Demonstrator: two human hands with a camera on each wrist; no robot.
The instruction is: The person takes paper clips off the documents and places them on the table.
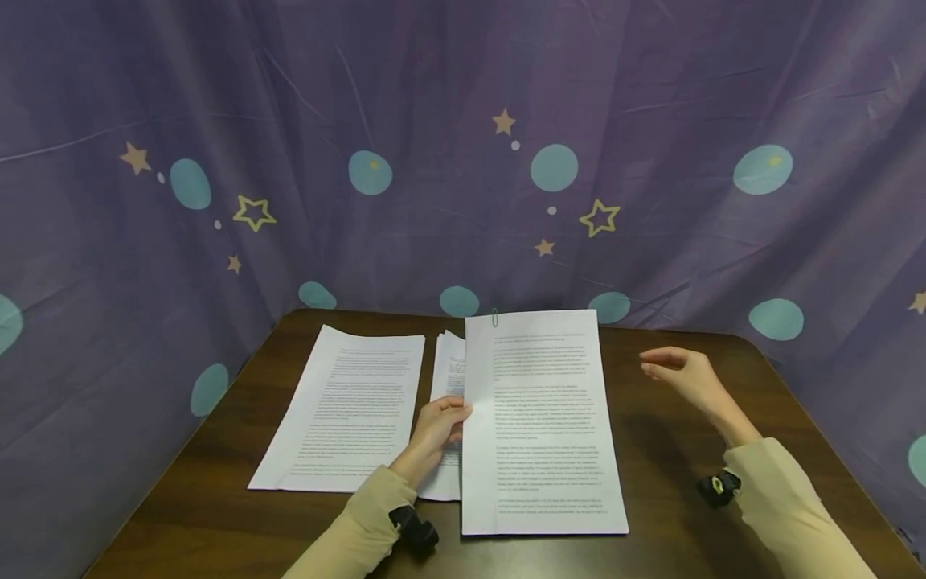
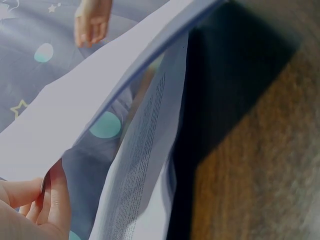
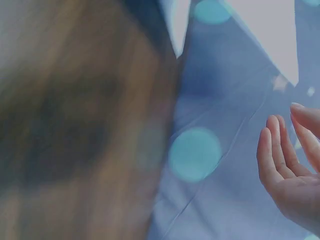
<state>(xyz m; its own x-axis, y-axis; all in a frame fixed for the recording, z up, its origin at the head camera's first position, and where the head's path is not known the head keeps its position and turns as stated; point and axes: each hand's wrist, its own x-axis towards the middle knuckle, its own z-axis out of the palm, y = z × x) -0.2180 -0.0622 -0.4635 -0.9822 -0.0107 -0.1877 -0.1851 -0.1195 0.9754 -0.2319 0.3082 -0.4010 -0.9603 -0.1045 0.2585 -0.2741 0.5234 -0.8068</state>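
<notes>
A dark brown wooden counter (image 1: 673, 450) with rounded corners fills the lower view. Behind and to both sides hangs a wrinkled purple curtain (image 1: 434, 96), printed with teal dots and tan stars. Soft, even light, faint sheen on the wood.

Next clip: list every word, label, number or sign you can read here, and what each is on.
None can be read.
Clipped sheets, pinched by the left hand: printed paragraphs, too small.
Left sheet: printed paragraphs, too small.
Middle sheets: print mostly covered, too small.
Page underside in the left wrist view: lines of print, blurred.
Curtain: stars and dots only.
</notes>
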